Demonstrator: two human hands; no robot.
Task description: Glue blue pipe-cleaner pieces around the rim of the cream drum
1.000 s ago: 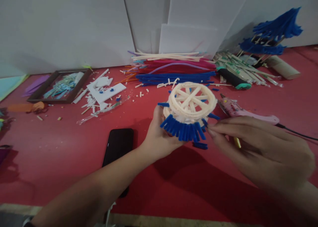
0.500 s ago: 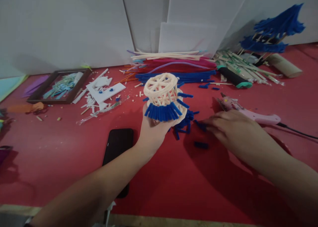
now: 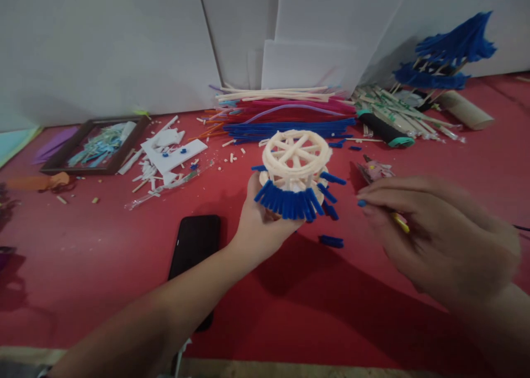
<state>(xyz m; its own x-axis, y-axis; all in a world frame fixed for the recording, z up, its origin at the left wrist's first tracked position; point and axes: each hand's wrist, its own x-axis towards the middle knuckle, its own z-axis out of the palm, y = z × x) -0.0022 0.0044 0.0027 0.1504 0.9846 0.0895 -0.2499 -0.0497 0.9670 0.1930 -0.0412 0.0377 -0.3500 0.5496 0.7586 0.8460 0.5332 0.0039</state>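
Observation:
My left hand (image 3: 263,218) is closed around the lower part of a cream pipe-cleaner model (image 3: 297,152). A spoked, wheel-like ring forms its top, and short blue pieces (image 3: 287,201) fan out around its side. To the right, my right hand (image 3: 439,234) pinches a short blue pipe-cleaner piece (image 3: 362,203) between thumb and fingertips, apart from the model. Behind that hand lies a pink hot glue gun (image 3: 379,170), mostly hidden. Something yellow (image 3: 401,222) shows between the fingers. Loose blue pieces (image 3: 331,241) rest on the red table beside the model.
Bundled pipe cleaners (image 3: 285,128) lie along the back. A black phone (image 3: 194,245) is left of my forearm. Farther left are white scraps (image 3: 165,146) and a brown frame (image 3: 95,171). A blue-roofed model (image 3: 451,47) stands at the back right, near a cardboard tube (image 3: 466,110).
My right hand has lifted from the loose blue pieces and come nearer, with one piece in its fingertips. The model in my left hand has shifted right and tipped, showing more of its top.

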